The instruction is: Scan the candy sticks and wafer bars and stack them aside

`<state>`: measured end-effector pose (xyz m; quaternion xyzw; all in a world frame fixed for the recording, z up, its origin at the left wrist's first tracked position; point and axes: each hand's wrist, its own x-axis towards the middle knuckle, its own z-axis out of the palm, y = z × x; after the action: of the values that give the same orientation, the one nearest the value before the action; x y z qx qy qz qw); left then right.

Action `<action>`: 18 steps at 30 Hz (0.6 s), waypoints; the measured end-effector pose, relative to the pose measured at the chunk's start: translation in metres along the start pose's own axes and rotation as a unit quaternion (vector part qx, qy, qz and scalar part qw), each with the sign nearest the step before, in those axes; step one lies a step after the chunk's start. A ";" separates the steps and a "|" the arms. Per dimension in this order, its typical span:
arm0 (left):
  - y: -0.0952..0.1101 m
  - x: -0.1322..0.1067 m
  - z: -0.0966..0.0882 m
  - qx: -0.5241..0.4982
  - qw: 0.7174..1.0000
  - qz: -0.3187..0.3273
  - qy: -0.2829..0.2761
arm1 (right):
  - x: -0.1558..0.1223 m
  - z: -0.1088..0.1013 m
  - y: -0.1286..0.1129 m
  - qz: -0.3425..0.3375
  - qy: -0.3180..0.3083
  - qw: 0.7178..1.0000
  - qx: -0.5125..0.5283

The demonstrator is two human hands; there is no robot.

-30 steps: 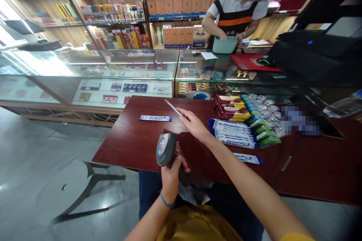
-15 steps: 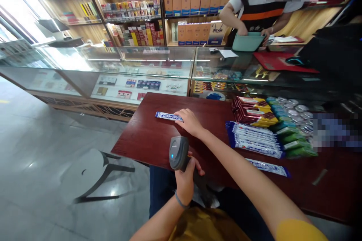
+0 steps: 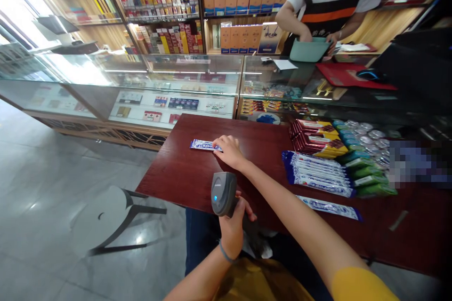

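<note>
My left hand (image 3: pixel 232 230) is wrapped around the handle of a grey barcode scanner (image 3: pixel 223 194), held over the near edge of the red-brown table (image 3: pixel 183 169). A small blue light glows on top of the scanner. Farther forward, my right hand (image 3: pixel 229 151) has its fingers on the right end of a slim blue-and-white packet (image 3: pixel 202 145) lying on the table. That end is hidden under the fingers. Below my right forearm lies a similar packet (image 3: pixel 332 208). A row of the same blue-and-white packets (image 3: pixel 319 174) is to its rear.
Red-and-yellow chocolate packs (image 3: pixel 316 137), green packets (image 3: pixel 370 181) and clear round-topped containers (image 3: pixel 370 134) crowd the table's right. Behind stands a glass display counter (image 3: pixel 169 75), where a person handles a pale green pouch (image 3: pixel 310 51). A grey stool (image 3: pixel 100 218) is at the left.
My right hand and the packet under its fingers have shifted slightly left on the table. The scanner stays nearly in place in my left hand.
</note>
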<state>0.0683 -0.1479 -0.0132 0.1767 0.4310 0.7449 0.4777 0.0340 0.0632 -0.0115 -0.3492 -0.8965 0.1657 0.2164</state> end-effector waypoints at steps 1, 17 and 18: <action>0.000 0.000 0.000 -0.001 1.000 0.002 0.000 | 0.000 -0.001 0.000 0.002 -0.002 1.000 0.000; 0.010 0.000 0.007 0.004 1.000 0.018 0.013 | -0.029 -0.067 0.002 -0.003 0.042 0.999 -0.025; 0.011 0.000 0.007 0.005 1.000 0.020 0.014 | -0.037 -0.082 0.007 -0.001 0.053 0.998 -0.026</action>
<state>0.0671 -0.1463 -0.0002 0.1774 0.4380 0.7541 0.4560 0.1044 0.0542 0.0448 -0.3616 -0.8882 0.1237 0.2549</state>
